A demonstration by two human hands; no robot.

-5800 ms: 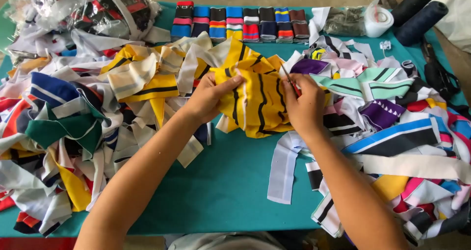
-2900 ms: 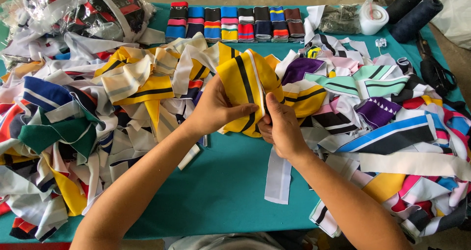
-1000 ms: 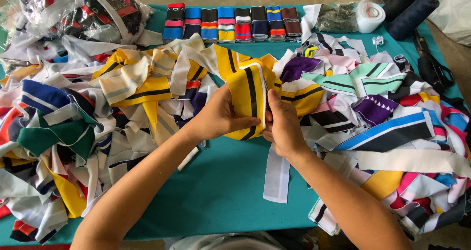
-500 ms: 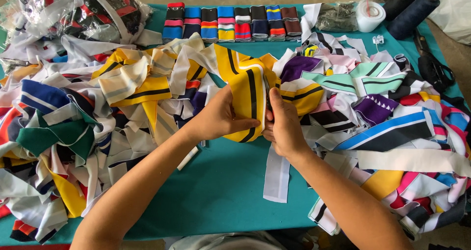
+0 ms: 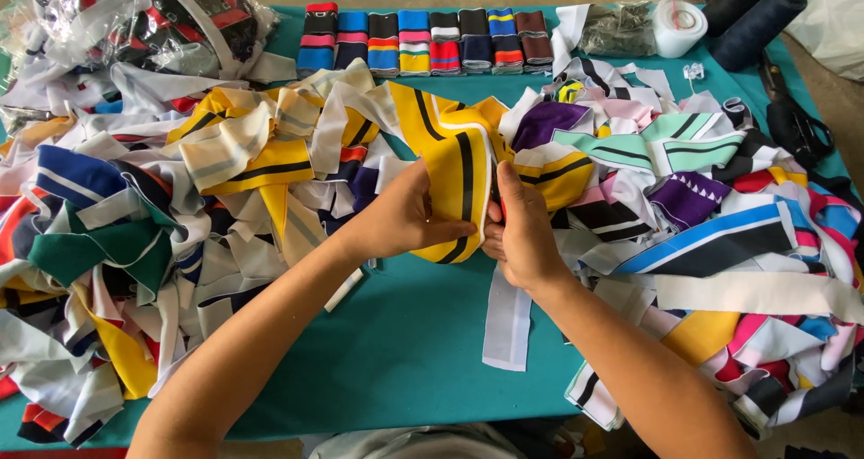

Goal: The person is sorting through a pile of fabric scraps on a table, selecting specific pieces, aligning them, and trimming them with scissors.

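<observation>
While both hands pinch it, yellow striped fabric lies between left grip and right grip.

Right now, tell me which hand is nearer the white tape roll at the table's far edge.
Right. The right hand grips the yellow striped fabric below and left of the white tape roll; the left hand holds the same fabric farther left, farther from the roll.

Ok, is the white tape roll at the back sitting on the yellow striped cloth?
No, the tape roll stands on the table, far from the yellow striped cloth held in both hands.
</observation>
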